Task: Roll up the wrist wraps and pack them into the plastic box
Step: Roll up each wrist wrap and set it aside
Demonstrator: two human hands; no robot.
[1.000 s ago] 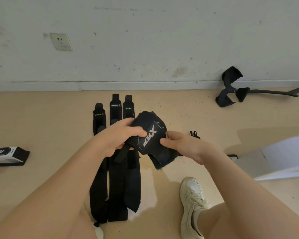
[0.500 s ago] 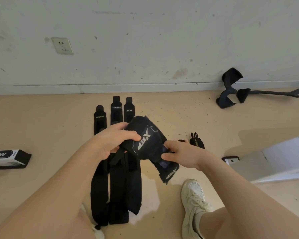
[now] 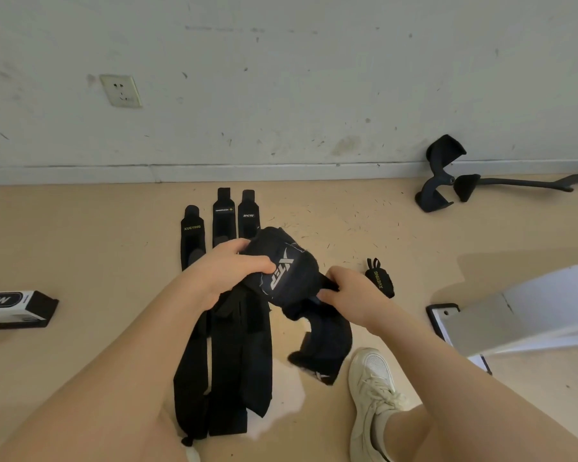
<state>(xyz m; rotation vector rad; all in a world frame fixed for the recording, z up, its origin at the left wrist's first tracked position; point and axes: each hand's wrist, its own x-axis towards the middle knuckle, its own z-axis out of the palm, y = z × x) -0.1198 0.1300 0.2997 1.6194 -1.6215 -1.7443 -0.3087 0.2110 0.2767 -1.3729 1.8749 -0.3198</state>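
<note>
Wrist wrap (image 3: 282,271), half-rolled, clenched by both hands' grips, left (image 3: 227,271) and right (image 3: 349,296), hiding its core.

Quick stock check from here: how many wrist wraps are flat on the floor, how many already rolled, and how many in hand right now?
Flat on the floor: 3
Rolled up on the floor: 1
In hand, partly rolled: 1, gripped by the left hand and the right hand
Total: 5

Wall socket (image 3: 121,90), black bracket (image 3: 439,173) by skirting, white shoe (image 3: 371,388) on floor
</note>
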